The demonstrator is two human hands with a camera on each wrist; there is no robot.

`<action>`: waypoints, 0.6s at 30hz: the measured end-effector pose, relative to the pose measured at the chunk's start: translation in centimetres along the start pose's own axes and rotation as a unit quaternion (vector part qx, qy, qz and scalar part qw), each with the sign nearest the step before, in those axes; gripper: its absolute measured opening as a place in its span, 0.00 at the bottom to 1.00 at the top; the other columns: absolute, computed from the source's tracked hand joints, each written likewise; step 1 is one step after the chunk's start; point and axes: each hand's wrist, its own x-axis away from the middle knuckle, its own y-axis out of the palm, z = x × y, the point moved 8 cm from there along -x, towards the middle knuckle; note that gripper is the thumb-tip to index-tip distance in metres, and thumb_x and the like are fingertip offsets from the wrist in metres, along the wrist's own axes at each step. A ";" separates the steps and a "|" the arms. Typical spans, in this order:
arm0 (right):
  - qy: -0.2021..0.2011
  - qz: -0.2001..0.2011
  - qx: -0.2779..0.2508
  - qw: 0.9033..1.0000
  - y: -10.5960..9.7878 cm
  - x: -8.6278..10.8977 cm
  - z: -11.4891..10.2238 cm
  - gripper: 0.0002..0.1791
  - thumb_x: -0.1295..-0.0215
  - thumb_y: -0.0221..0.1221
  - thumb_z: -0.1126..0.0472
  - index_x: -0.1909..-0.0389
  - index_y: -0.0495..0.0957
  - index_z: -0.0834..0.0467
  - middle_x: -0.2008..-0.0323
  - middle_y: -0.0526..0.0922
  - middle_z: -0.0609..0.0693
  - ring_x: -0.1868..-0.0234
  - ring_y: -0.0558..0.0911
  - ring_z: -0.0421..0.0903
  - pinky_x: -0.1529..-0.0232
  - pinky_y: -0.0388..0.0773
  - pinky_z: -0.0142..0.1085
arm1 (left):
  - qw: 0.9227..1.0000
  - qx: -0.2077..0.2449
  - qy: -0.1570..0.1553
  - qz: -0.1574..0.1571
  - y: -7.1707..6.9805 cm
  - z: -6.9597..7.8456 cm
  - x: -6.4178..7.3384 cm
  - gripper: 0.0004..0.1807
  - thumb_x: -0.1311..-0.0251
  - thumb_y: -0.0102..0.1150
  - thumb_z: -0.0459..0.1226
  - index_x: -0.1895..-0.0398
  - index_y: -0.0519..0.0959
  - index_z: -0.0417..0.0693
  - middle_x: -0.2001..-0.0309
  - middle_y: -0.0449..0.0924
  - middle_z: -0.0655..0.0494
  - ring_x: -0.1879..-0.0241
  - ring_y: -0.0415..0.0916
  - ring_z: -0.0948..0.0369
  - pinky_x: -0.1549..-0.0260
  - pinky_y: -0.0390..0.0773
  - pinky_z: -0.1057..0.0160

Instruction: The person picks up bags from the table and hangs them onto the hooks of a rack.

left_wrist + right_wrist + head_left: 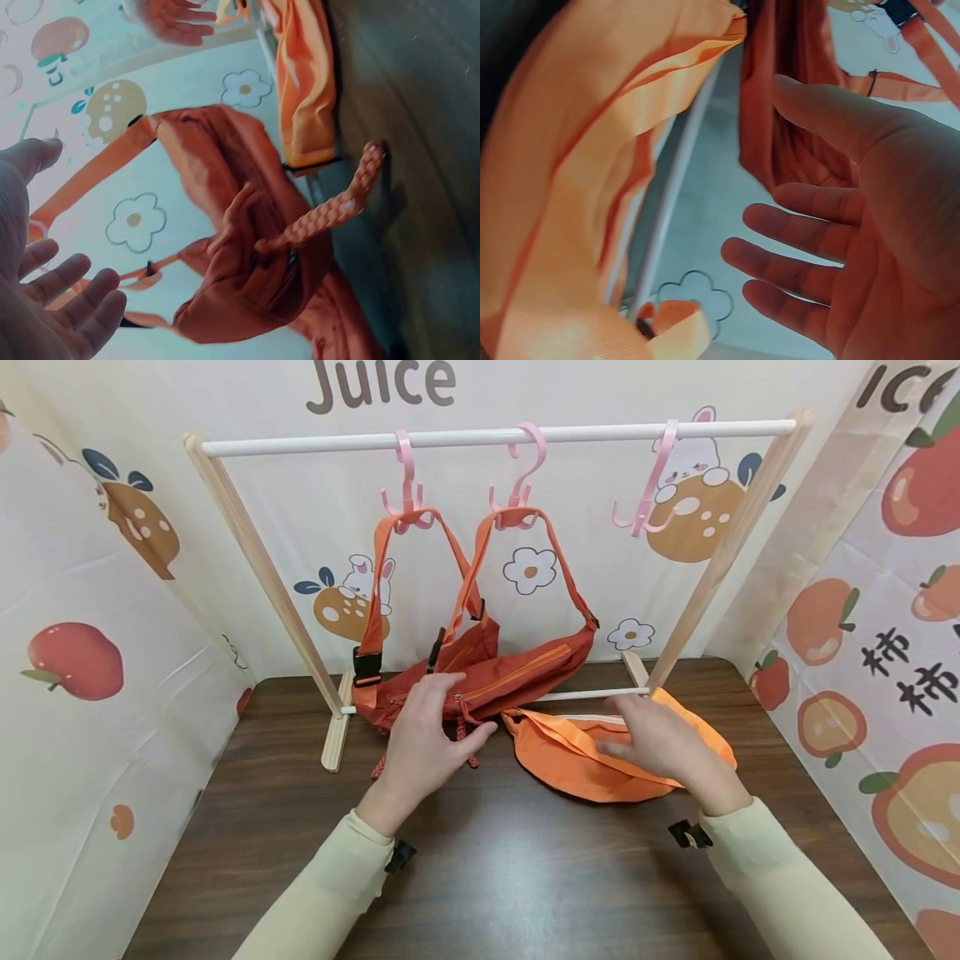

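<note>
Two rust-red waist bags hang by their straps from pink hooks on the rack. The nearer red bag (517, 681) slants in front of the other red bag (420, 681). My left hand (427, 727) hovers before them with its fingers spread, holding nothing; a braided zipper pull (330, 214) dangles from a bag in the left wrist view. On the table lies an orange waist bag (577, 768), its strap across its front. Above it is my right hand (660, 735), fingers extended and apart from the bag in the right wrist view.
A wooden rack with a white rail (600, 433) stands at the back of the brown table (510, 877). A pink hook (648, 493) at the right of the rail carries no bag. Fruit-printed cloth walls (75, 568) enclose the back and sides.
</note>
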 end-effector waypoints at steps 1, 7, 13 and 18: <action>0.005 -0.009 -0.002 1.000 0.3 0.0 0.3 0.41 0.34 0.74 0.46 0.31 0.72 0.68 0.35 0.78 0.67 0.38 0.79 0.66 0.39 0.76 0.63 | 1.000 -0.001 0.000 -0.007 0.4 0.0 0.1 0.41 0.43 0.80 0.53 0.32 0.75 0.42 0.38 0.78 0.48 0.37 0.74 0.52 0.34 0.74 0.49; 0.021 -0.041 0.005 0.999 2.0 0.1 1.4 0.42 0.37 0.75 0.46 0.32 0.73 0.69 0.39 0.80 0.66 0.43 0.82 0.64 0.42 0.78 0.62 | 0.999 -0.003 0.001 -0.049 2.1 0.3 0.9 0.41 0.43 0.80 0.54 0.32 0.75 0.42 0.38 0.78 0.51 0.39 0.75 0.54 0.39 0.78 0.50; 0.028 -0.064 0.013 0.997 3.6 -0.1 2.6 0.46 0.41 0.77 0.43 0.33 0.73 0.70 0.39 0.80 0.67 0.43 0.82 0.64 0.41 0.77 0.62 | 0.996 0.004 -0.009 -0.092 3.8 0.2 1.7 0.41 0.44 0.81 0.53 0.32 0.75 0.45 0.42 0.78 0.52 0.46 0.77 0.55 0.46 0.81 0.52; 0.030 -0.075 0.030 0.996 4.9 -0.3 3.7 0.46 0.45 0.79 0.40 0.37 0.75 0.68 0.45 0.83 0.63 0.46 0.81 0.63 0.43 0.78 0.61 | 0.993 -0.006 -0.011 -0.122 5.0 0.1 2.4 0.40 0.43 0.80 0.55 0.32 0.74 0.48 0.40 0.78 0.55 0.41 0.76 0.57 0.39 0.78 0.51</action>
